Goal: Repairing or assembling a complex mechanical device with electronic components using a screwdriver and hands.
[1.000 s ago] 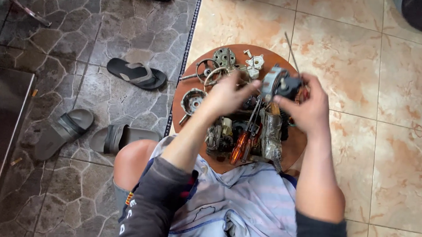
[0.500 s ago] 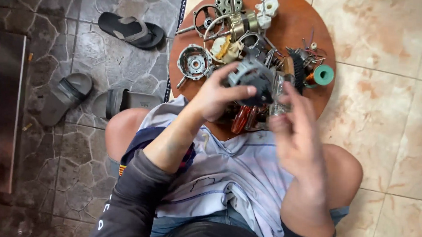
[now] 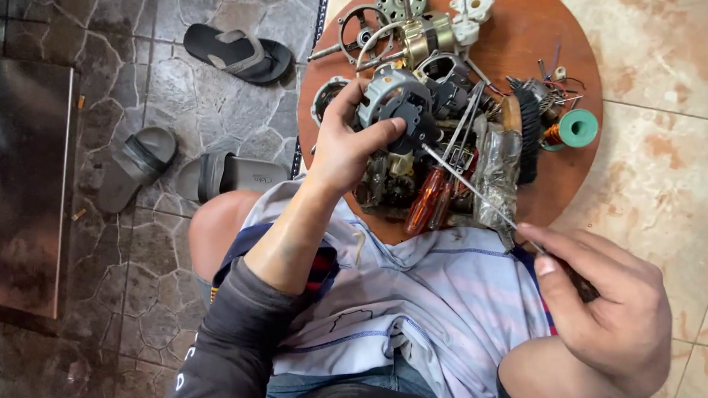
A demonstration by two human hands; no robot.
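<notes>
Gripping a grey metal motor housing (image 3: 397, 103) in the left hand (image 3: 342, 145), right hand (image 3: 609, 317) pinching a thin steel screwdriver (image 3: 473, 190), round wooden board (image 3: 564, 171).

Dull grey metal motor housing (image 3: 393, 99), smooth reddish wooden tabletop (image 3: 537, 22).

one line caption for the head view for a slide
Seated person's left hand grips a grey motor housing while the right hand aims a long screwdriver at it, over a cluttered round wooden board.

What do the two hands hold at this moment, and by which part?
Left hand: grey motor housing, gripped at its rim. Right hand: screwdriver, held by its handle.
</notes>
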